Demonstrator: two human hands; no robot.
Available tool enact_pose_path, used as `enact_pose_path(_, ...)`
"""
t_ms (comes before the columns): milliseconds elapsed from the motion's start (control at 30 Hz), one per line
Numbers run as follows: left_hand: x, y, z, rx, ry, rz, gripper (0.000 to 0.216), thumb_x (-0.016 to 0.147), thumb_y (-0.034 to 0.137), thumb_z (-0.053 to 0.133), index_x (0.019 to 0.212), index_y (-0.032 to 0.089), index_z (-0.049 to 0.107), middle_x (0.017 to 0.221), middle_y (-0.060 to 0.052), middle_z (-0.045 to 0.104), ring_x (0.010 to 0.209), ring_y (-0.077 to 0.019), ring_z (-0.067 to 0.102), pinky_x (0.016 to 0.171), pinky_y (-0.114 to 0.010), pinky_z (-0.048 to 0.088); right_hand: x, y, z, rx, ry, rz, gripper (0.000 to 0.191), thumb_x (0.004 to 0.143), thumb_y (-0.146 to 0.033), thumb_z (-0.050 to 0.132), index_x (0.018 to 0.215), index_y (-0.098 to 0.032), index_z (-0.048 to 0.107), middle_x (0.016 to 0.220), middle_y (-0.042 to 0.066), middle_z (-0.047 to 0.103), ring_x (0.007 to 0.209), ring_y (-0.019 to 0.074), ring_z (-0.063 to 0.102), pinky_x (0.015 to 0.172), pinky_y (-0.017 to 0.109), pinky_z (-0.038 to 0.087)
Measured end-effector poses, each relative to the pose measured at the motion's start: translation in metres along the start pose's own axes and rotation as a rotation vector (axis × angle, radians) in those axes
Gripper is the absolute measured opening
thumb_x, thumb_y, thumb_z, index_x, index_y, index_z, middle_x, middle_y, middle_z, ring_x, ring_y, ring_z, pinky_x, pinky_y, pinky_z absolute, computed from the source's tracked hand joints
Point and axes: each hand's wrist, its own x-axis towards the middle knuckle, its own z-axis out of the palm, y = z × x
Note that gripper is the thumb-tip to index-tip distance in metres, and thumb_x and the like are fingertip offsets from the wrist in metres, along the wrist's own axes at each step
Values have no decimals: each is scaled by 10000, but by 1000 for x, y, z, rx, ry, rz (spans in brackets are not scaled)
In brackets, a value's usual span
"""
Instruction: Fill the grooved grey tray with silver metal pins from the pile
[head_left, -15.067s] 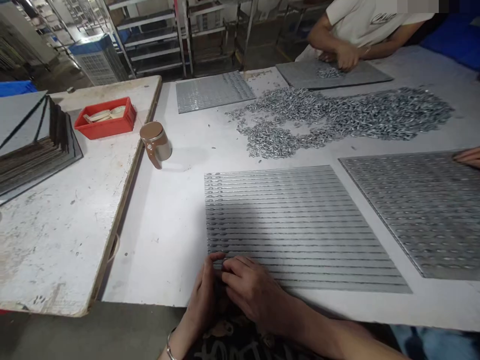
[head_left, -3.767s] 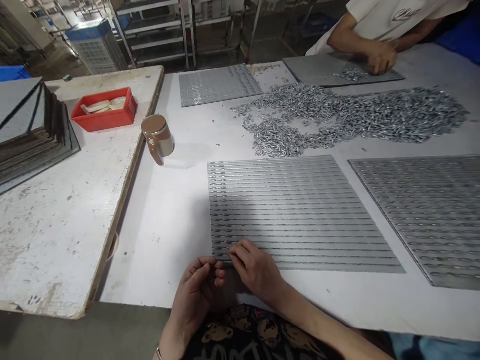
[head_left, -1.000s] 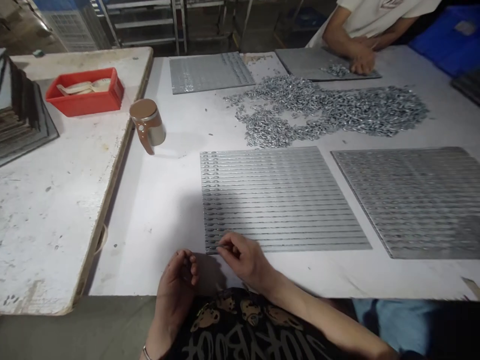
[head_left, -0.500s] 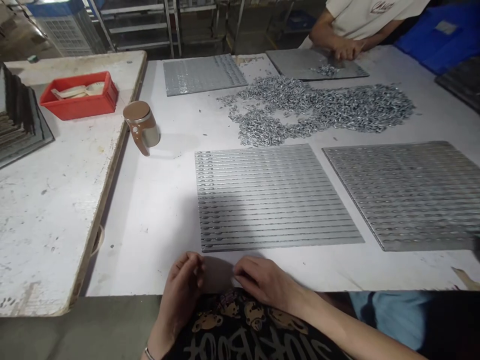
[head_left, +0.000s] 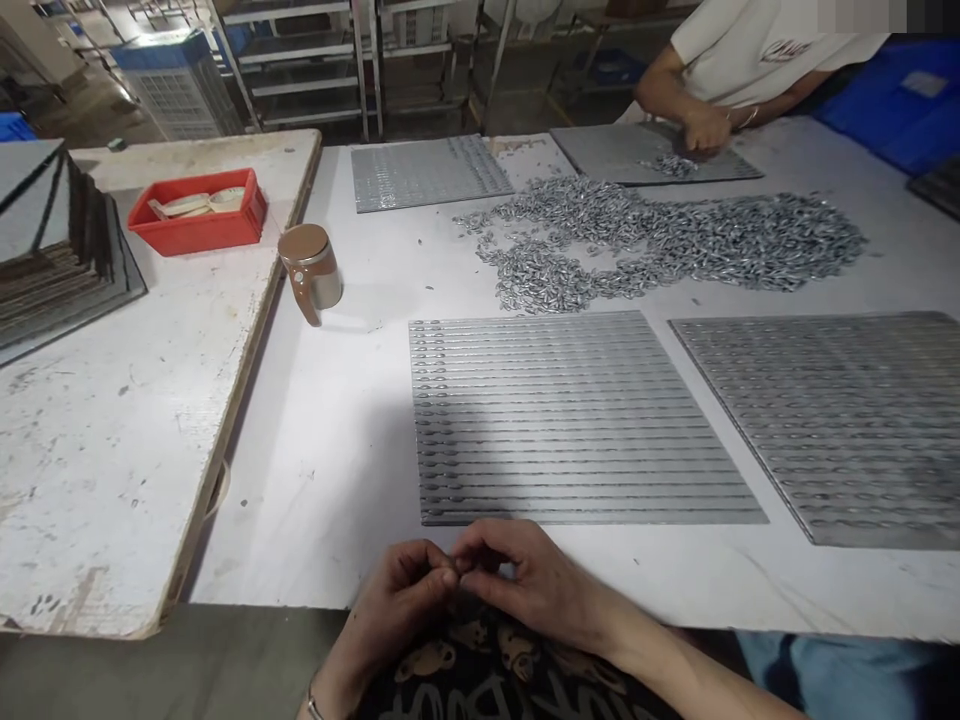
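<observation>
At the table's front edge my left hand (head_left: 409, 600) and my right hand (head_left: 517, 570) meet, fingertips touching. Both are closed in a pinch; whatever lies between the fingers, if anything, is hidden or too small to name. Just beyond them lies a flat grey grooved board (head_left: 585, 420). Small pointed metal pieces sit in its grooves along the left side, two columns deep. Further right is a second grooved board (head_left: 840, 420), with pieces along its rows. Behind both boards spreads a large pile of small silvery pointed metal pieces (head_left: 750, 235).
A brown lidded mug (head_left: 322, 280) stands left of the board. The adjoining worktable (head_left: 150, 430) holds a red tray (head_left: 195, 235) with white scoops and a stack of boards (head_left: 90, 250). Across the table, a co-worker's hand (head_left: 705, 130) rests over another board (head_left: 600, 155). A further board (head_left: 427, 175) lies nearby.
My hands, apart before, have come together at the fingertips. The view has shifted, so the table's things appear lower and further right. The co-worker's hands have separated somewhat.
</observation>
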Motion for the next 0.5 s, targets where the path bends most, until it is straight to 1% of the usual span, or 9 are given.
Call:
enact_pose_path(67,3,-2,-2,-38,-42,-24,367,764,475,791,718,141,650,657,-30,603,611,-124,494,572,-242,328,1,-5,-3,-32,-51,-19,148,895,-195,640,988,-242,746,840,-5,714,770,138,674,703,242,537)
enact_pose_path(133,7,-4,0,-50,-45,-41,379,760,482,794,693,139,648,620,-27,599,567,-111,478,543,-236,309,0,-5,-3,-104,-68,-103,228,919,-166,587,1052,-259,748,880,5,708,799,136,674,734,252,540)
enact_pose_path(233,10,-7,5,-73,-13,-46,384,717,474,832,665,134,661,594,-28,608,532,-96,467,527,-231,305,-3,4,0,-176,-27,-180,288,918,-133,542,1098,-250,733,917,24,702,811,133,675,719,242,544)
enact_pose_path(333,9,-7,4,-150,6,-38,366,683,453,862,785,128,727,602,-19,610,532,-92,469,531,-226,321,-3,17,1,-231,86,-194,255,926,-159,532,1061,-240,733,896,32,706,790,143,675,703,254,549)
enact_pose_path(367,9,-6,2,-173,31,-29,365,689,444,861,828,130,738,602,-11,603,531,-90,467,526,-220,320,-1,22,1,-254,140,-179,235,929,-177,536,1045,-236,732,900,37,714,798,154,680,708,268,554)
enact_pose_path(433,8,-2,-4,-201,130,4,341,727,434,835,861,135,742,607,5,587,495,-66,424,486,-202,291,4,31,1,-264,238,-98,189,926,-212,550,993,-224,726,864,39,732,773,173,693,690,287,559)
enact_pose_path(500,8,4,-11,-237,247,63,321,771,435,797,877,137,740,648,5,605,454,-38,362,438,-187,248,10,37,3,-200,277,35,164,929,-254,553,932,-217,713,772,22,739,658,170,693,612,280,552)
